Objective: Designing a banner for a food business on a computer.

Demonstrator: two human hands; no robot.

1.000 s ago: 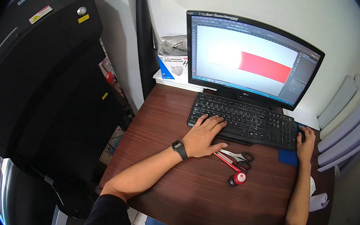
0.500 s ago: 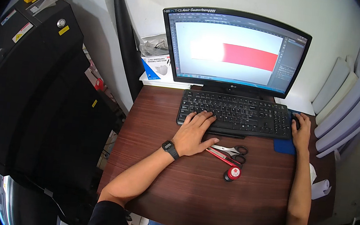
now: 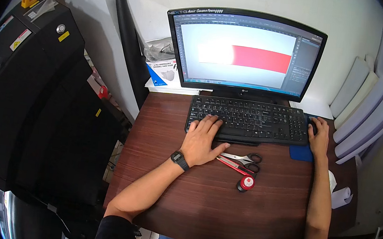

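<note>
Vs 1 s ago: the whole view slides left and a bit up in frame, desk included, so the camera shifts. Left hand (image 3: pixel 200 139) stays at the keyboard's lower left corner, right hand (image 3: pixel 320 139) stays on the mouse. Monitor (image 3: pixel 241 56) keeps the same picture: red block fading to white on its left side, pale background, dark panel at right.

Keyboard (image 3: pixel 257 120): black, full-size, number pad at right, pale legends, lying on the brown desk (image 3: pixel 176 207) just in front of the monitor. Mouse (image 3: pixel 313 127): dark, mostly covered, just right of the keyboard, with a blue mat (image 3: pixel 301 153) showing below.

Left hand: palm down, fingers extended and slightly apart over the keys, thumb out to the right, gripping nothing. Can't tell if any key is pressed. Right hand: fingers curled round the mouse; can't tell if a button is down.

By the left thumb: scissors (image 3: pixel 252 158) with black handles, red cutter (image 3: pixel 233 165) alongside, round red-topped stamp (image 3: pixel 246 183) at the near end. Black watch (image 3: pixel 180 159) on left wrist.
</note>
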